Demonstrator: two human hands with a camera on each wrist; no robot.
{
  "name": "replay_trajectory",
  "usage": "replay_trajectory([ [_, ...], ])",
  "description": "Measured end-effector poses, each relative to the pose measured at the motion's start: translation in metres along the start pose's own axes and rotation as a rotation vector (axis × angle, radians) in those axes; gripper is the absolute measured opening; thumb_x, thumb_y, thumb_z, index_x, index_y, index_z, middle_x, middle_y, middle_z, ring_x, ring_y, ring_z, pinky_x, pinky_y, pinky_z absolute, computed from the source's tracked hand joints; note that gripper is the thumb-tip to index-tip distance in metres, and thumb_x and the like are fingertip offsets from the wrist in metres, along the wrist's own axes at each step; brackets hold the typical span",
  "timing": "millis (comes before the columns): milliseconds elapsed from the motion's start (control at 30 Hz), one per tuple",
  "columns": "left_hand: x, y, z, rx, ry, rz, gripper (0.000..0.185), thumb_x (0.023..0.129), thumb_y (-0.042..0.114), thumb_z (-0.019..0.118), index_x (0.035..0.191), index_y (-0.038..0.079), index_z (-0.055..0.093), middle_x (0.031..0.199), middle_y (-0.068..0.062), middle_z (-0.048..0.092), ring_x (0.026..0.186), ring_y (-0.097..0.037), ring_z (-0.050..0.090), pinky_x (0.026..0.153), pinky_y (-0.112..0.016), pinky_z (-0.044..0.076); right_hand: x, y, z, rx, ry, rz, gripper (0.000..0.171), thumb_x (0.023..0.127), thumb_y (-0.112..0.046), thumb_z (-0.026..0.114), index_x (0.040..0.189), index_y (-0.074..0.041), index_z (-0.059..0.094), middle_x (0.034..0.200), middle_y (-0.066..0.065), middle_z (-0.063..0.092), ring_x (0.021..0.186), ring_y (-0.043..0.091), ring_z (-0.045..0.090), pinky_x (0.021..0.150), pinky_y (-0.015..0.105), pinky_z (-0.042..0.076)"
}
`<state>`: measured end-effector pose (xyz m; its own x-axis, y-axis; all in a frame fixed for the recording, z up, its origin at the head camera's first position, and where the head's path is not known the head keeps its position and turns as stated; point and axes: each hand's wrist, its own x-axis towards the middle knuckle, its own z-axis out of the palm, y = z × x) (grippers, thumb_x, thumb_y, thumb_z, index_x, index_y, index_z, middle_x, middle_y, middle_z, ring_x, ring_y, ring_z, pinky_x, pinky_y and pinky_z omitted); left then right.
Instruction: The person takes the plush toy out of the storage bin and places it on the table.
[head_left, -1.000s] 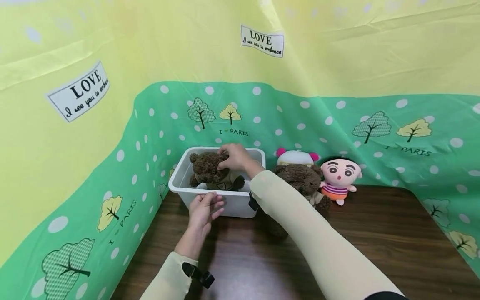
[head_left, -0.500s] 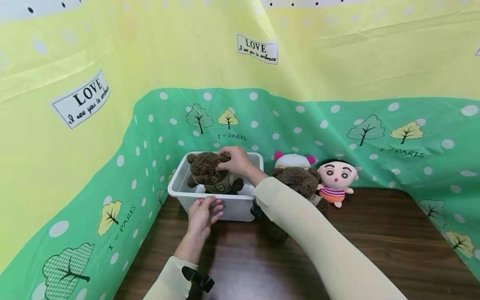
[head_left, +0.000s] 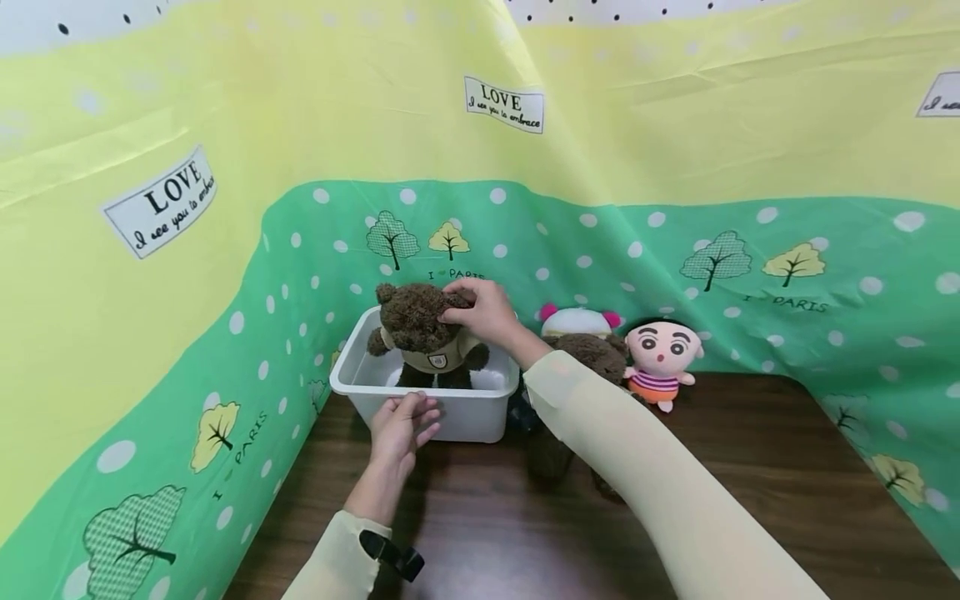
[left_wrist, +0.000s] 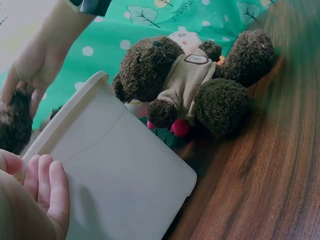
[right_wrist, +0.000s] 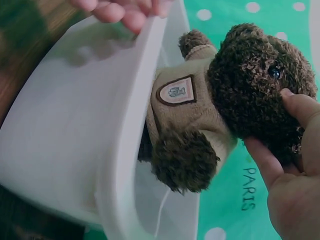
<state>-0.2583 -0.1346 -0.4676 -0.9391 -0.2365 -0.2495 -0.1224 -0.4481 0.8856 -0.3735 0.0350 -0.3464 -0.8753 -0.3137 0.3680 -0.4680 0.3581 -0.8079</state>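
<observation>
Nearest, on the dark wood-grain surface point(head_left: 750, 467): left hand point(head_left: 401, 425), fingers laid fairly straight over the near rim of a white plastic bin point(head_left: 457, 412), thumb hidden behind the wall, so touching rather than clearly clasping. Beyond it, right hand point(head_left: 487, 310), fingers and thumb curled round the head of a brown teddy bear point(head_left: 420, 329), held upright over the bin with its legs still down inside. Curly dark-brown plush, round ears, a small dark bead eye, a beige knitted top with a shield-shaped badge on the chest; the badge's mark too small to read. Just right of the bin, partly behind the right sleeve, a second brown bear point(head_left: 592, 354) of the same make in a like top. Behind that, a white plush with pink ears point(head_left: 577, 321), and beside it a cartoon boy doll point(head_left: 660, 354) with thick brows and a striped shirt. Farthest, a yellow-and-green backdrop point(head_left: 675, 125) with white dots and little trees, printed "I PARIS" and white labels reading "LOVE I see you to embrace".
</observation>
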Motion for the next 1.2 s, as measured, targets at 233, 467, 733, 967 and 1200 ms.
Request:
replay_trajectory([
  [233, -0.001, 0.002, 0.001, -0.006, -0.004, -0.013, 0.022, 0.084, 0.016, 0.068, 0.097, 0.009, 0.052, 0.084, -0.006, 0.074, 0.069, -0.016, 0.070, 0.065, -0.035, 0.060, -0.005, -0.011, -0.015, 0.105, 0.057, -0.028, 0.031, 0.083, -0.015, 0.076, 0.112, -0.022, 0.068, 0.103, -0.006, 0.073, 0.097, 0.007, 0.066, 0.087, 0.028, 0.054],
  [467, 0.000, 0.004, 0.000, 0.003, -0.002, -0.003, 0.021, 0.084, 0.016, 0.067, 0.098, 0.009, 0.053, 0.082, -0.003, 0.074, 0.069, -0.015, 0.069, 0.064, -0.034, 0.060, -0.005, -0.028, -0.032, 0.123, 0.093, -0.051, 0.032, 0.083, -0.014, 0.075, 0.114, -0.019, 0.068, 0.102, -0.001, 0.074, 0.097, 0.011, 0.067, 0.087, 0.030, 0.054],
  [733, 0.000, 0.003, 0.001, -0.003, -0.007, -0.027, 0.020, 0.084, 0.016, 0.066, 0.097, 0.009, 0.053, 0.081, -0.002, 0.074, 0.069, -0.015, 0.070, 0.064, -0.033, 0.060, -0.021, -0.074, -0.062, 0.159, 0.128, -0.092, 0.034, 0.083, -0.006, 0.074, 0.116, -0.009, 0.067, 0.111, 0.007, 0.072, 0.102, 0.016, 0.067, 0.091, 0.030, 0.053],
  [967, 0.000, 0.002, 0.001, 0.003, -0.001, -0.025, 0.018, 0.085, 0.015, 0.065, 0.095, 0.011, 0.051, 0.082, -0.002, 0.074, 0.070, -0.015, 0.069, 0.065, -0.033, 0.059, -0.036, -0.103, -0.089, 0.221, 0.150, -0.114, 0.034, 0.083, -0.005, 0.073, 0.116, -0.007, 0.066, 0.107, 0.007, 0.073, 0.093, 0.016, 0.069, 0.082, 0.029, 0.056],
  [1200, -0.002, 0.002, 0.002, 0.004, -0.012, -0.014, 0.011, 0.090, 0.015, 0.059, 0.093, 0.011, 0.049, 0.082, -0.001, 0.075, 0.076, -0.019, 0.070, 0.067, -0.036, 0.059, -0.035, -0.093, -0.112, 0.303, 0.119, -0.115, 0.035, 0.084, -0.009, 0.074, 0.118, -0.012, 0.067, 0.100, 0.003, 0.074, 0.090, 0.020, 0.070, 0.081, 0.032, 0.058],
])
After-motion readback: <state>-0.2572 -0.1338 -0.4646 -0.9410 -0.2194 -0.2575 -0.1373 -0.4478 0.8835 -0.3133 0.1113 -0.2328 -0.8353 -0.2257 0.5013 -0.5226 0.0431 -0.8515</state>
